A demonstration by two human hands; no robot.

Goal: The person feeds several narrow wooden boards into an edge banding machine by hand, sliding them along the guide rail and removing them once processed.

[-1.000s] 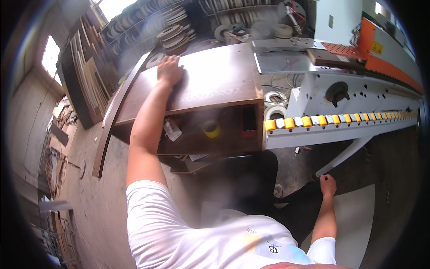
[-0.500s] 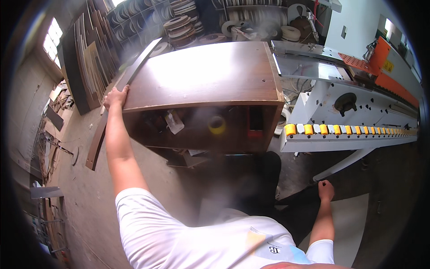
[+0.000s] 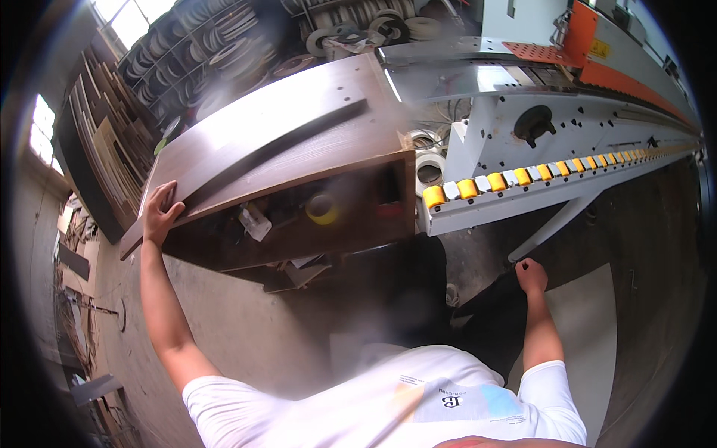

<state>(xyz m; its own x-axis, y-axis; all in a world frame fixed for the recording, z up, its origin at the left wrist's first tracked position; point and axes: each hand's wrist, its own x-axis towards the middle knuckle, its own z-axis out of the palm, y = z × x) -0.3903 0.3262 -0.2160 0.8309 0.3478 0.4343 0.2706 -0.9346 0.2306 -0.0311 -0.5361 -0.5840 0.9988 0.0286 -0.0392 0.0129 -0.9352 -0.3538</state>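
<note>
A long narrow brown board strip (image 3: 276,143) lies slantwise across the top of a brown wooden cabinet (image 3: 314,97). My left hand (image 3: 159,213) grips the strip near its near-left end, fingers over its upper face and the thumb toward its right edge. That end juts out past the cabinet's left corner. Inside the cabinet's open front sit a yellow tape roll (image 3: 323,210) and a crumpled clear bag (image 3: 255,222); its depth is dark. My right hand (image 3: 532,275) is curled into a fist beside my dark-trousered leg, away from the boards, and nothing shows in it.
To the right runs a white machine (image 3: 485,149) with a rail of yellow rollers (image 3: 467,187) and an orange guard (image 3: 579,33). Tall board offcuts (image 3: 112,142) lean at the left. Racks of edge-band coils (image 3: 202,52) stand behind. A pale sheet (image 3: 586,321) lies at the right.
The strip has gone from hanging along the cabinet's left side to lying across its top, my left hand still holding it. The view has shifted; my right hand stays a fist.
</note>
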